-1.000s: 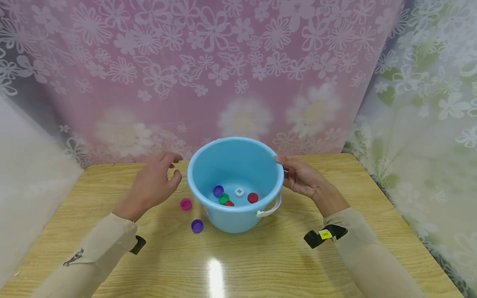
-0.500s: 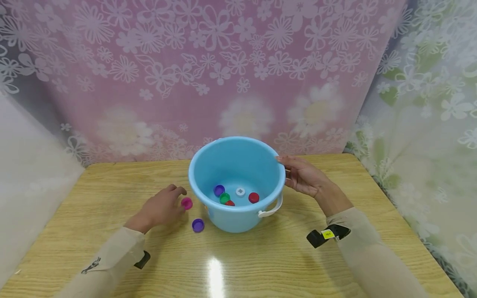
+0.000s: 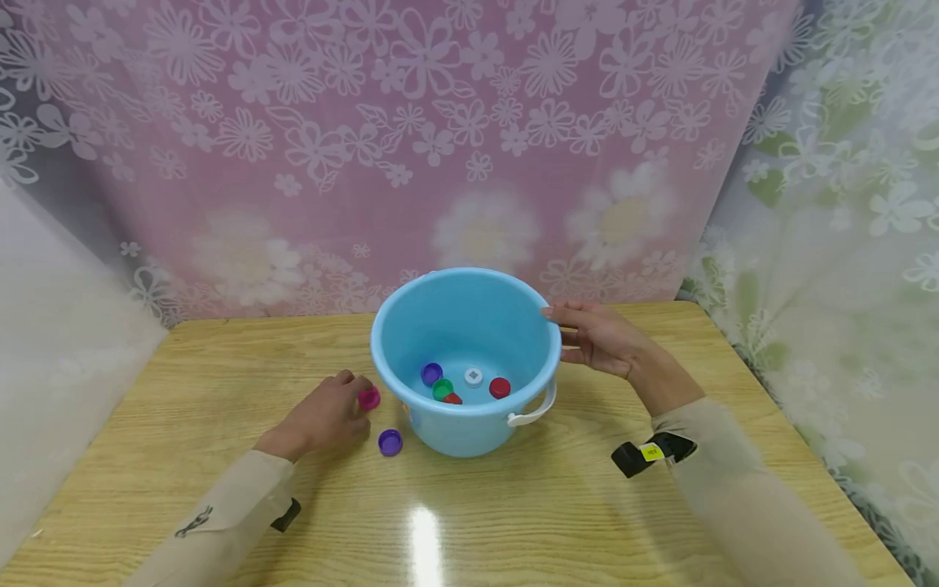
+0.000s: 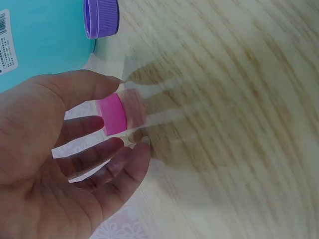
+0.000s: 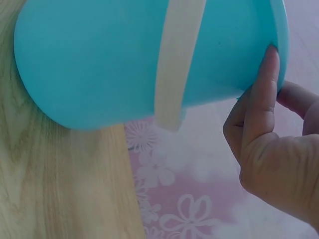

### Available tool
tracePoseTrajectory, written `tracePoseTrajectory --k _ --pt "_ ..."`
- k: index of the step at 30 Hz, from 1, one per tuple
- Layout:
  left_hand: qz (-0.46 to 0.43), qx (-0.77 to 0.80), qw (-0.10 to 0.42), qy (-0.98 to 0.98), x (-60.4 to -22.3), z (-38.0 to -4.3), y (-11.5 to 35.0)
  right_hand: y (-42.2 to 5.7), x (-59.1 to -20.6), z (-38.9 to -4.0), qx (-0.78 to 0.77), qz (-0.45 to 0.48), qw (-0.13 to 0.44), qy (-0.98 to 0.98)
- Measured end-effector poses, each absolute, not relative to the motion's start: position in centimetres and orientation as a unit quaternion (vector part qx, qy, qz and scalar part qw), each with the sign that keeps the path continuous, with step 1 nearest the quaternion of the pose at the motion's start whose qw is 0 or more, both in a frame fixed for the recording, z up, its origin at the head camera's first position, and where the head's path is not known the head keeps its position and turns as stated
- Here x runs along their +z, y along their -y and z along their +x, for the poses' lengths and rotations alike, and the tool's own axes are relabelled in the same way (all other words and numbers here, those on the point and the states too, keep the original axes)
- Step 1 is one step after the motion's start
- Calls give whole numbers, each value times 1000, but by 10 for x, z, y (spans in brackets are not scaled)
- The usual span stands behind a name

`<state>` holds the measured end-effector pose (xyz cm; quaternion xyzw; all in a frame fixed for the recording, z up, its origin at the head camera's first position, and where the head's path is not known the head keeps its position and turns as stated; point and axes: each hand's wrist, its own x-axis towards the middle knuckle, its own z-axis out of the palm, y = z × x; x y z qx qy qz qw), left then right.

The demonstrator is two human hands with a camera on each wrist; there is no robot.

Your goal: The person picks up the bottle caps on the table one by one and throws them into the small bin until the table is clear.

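Observation:
My left hand curves around a pink bottle cap standing on the table. In the left wrist view the thumb tip is right at one edge of the cap and a fingertip right at its side, with gaps left between fingers and cap. A purple cap lies nearer to me, beside the light blue bucket. At the bucket's right side, my right hand grips the rim, one fingertip over the edge. Inside the bucket lie a purple cap, a green cap, red caps and a white cap.
The bucket's white handle hangs down at its front right. The wooden table ends at the back against a pink flowered curtain. Pale flowered sheeting hangs at the right.
My left hand has come down and to the right, from above the table to the pink cap, which has shifted slightly. The right hand stays at the bucket's rim.

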<state>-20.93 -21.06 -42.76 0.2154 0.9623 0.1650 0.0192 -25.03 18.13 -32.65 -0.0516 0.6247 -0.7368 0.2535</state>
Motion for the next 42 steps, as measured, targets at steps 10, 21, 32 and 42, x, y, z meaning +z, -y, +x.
tracePoseTrajectory --k 10,21,32,42 --pt "191 184 20 -964 -433 -218 205 -180 -320 -249 -715 -53 244 -653" --pt "201 171 9 -965 -435 -220 203 -177 -315 -249 -679 -61 227 -696" --pt "221 177 3 -959 -433 -221 206 -177 -310 -249 -649 -59 213 -728" --pt "230 165 -23 -959 -433 -219 206 -177 -310 -250 -643 -58 208 -735"
